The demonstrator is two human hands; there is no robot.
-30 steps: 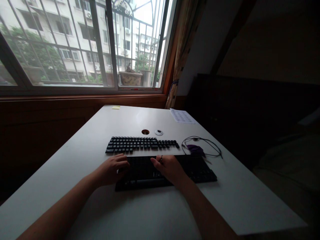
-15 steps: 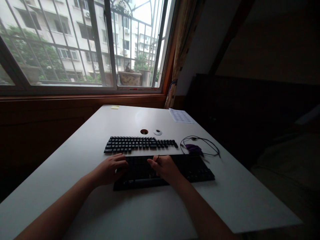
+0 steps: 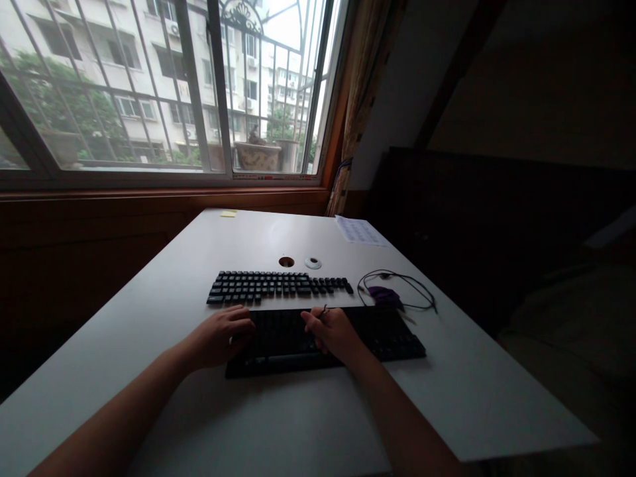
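Note:
A black keyboard (image 3: 387,334) lies across the white table in front of me, its main area dark and without visible keycaps. My left hand (image 3: 231,334) grips its left end, fingers curled over the top. Above the middle of the keyboard, my right hand (image 3: 332,331) is closed round a thin dark tool (image 3: 324,310); only its upper end pokes out above the fingers, and its kind is unclear. Behind the keyboard, loose black keycaps (image 3: 263,285) stand in neat rows on the tabletop. The right hand hides the part of the keyboard below it.
To the right of the keycaps lie a looped black cable (image 3: 421,285) and a purple cloth (image 3: 385,296). Farther back are a round table hole (image 3: 287,262), a white ring cover (image 3: 313,263), printed paper (image 3: 362,232) and a yellow sticky note (image 3: 228,213). A barred window is beyond.
My right hand has shifted slightly to the right over the keyboard, and the tool in it has tilted. The left hand stays in place.

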